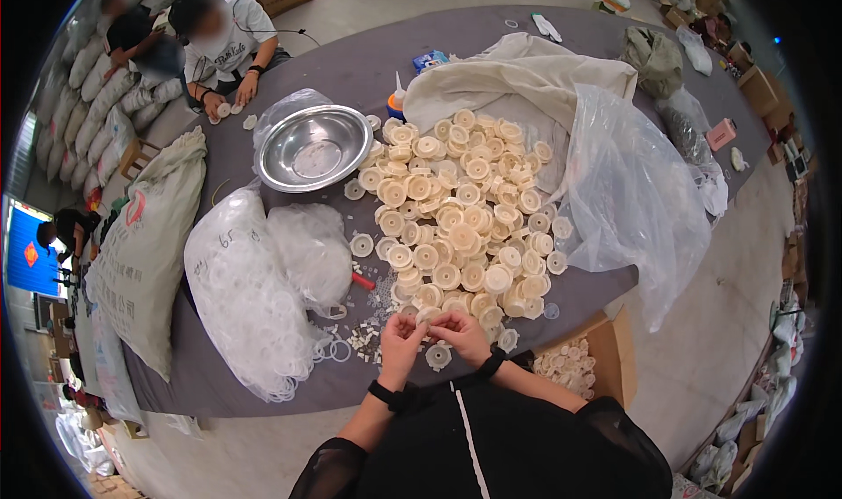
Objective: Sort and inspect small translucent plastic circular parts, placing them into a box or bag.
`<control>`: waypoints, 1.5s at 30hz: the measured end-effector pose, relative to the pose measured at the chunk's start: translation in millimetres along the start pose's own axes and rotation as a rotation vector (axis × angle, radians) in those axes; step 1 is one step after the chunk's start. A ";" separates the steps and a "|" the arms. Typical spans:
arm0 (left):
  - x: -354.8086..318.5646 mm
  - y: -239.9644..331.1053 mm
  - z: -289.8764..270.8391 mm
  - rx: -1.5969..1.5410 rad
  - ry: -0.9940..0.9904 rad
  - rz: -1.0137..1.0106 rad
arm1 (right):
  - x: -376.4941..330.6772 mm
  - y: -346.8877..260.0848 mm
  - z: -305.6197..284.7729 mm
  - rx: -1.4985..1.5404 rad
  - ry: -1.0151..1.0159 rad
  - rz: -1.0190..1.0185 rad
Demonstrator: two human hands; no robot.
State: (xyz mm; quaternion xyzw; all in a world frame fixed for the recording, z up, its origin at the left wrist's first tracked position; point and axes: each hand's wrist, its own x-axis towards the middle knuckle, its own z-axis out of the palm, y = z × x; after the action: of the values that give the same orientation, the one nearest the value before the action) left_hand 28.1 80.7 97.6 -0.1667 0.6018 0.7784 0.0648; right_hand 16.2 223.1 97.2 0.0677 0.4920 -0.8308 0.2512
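Note:
At the near edge of the table, my left hand (401,341) and my right hand (464,333) meet with fingertips pinched together. Between them is a small cream plastic part (424,316), mostly covered by the fingers. A large heap of round cream plastic parts (465,234) spreads just beyond my hands. Below the fingers lies a single paler round part (438,356) with a dark centre. Tiny white and dark pieces (367,341) are scattered beside my left hand, and small clear pieces (379,299) lie a little farther off.
Left of the heap are a clear bag of translucent rings (250,306), a steel bowl (316,148) and a red object (363,281). Clear plastic sheeting (636,201) hangs over the right edge. An open carton (614,350) holds more parts. A co-worker (230,47) sits across the table.

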 end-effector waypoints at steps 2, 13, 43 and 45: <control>-6.3 8.3 -3.3 -0.045 -0.002 -0.032 | -5.3 -1.4 8.1 -0.035 0.013 0.010; -29.7 48.1 -19.2 -0.202 -0.006 0.039 | -8.4 -12.4 39.5 -0.013 -0.048 -0.080; -50.1 49.1 -33.4 -0.082 0.006 0.023 | -4.0 13.9 30.2 -0.413 -0.237 -0.107; -49.5 45.9 -32.9 -0.118 0.015 -0.008 | -6.9 11.7 38.3 -0.293 -0.162 -0.089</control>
State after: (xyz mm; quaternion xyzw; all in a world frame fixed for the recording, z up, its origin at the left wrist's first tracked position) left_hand 66.6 41.9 149.0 -0.1785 0.5548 0.8109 0.0532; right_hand 33.1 188.4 109.9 -0.0584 0.5886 -0.7631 0.2603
